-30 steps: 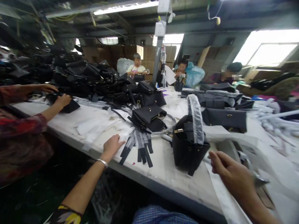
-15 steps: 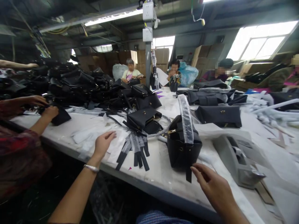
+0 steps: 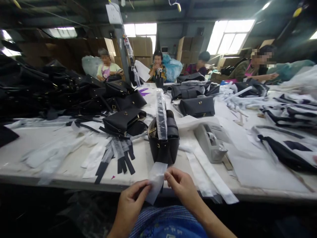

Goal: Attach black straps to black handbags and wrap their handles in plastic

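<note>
A black handbag (image 3: 163,140) stands upright at the table's near edge, its handle (image 3: 161,114) wrapped in clear film. Just in front of it, over the edge, both my hands pinch a white translucent strip (image 3: 156,180). My left hand (image 3: 130,205) grips the strip's lower left side with thumb and fingers closed. My right hand (image 3: 182,188) pinches its upper right corner. A dark strap end of the bag seems to lie under the strip, but I cannot make it out clearly.
A grey tape dispenser (image 3: 210,143) sits right of the bag. Black straps in white sleeves (image 3: 119,155) fan out to the left beside another black bag (image 3: 123,120). Piles of black bags (image 3: 49,92) fill the far left. Several people sit across the table.
My left hand left the white sheets on the table and came to the near edge. Both hands have taken hold of a white strip. The view swung to the right.
</note>
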The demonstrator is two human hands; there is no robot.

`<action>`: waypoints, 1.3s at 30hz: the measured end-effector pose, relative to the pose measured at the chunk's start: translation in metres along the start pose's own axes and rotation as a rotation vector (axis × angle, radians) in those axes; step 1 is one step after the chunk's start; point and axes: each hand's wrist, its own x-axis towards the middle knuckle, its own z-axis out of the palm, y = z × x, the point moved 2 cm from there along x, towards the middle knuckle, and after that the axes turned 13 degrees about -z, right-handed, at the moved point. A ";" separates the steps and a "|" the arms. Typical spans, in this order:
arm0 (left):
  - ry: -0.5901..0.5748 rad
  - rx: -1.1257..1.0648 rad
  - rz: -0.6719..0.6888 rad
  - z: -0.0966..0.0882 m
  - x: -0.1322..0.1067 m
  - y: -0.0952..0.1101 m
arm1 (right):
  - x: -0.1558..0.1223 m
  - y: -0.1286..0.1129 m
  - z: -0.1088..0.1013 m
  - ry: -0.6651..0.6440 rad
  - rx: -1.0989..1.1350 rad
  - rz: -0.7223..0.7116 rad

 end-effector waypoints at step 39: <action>-0.145 -0.039 -0.227 0.019 0.004 0.004 | 0.013 0.002 -0.004 0.062 0.271 -0.048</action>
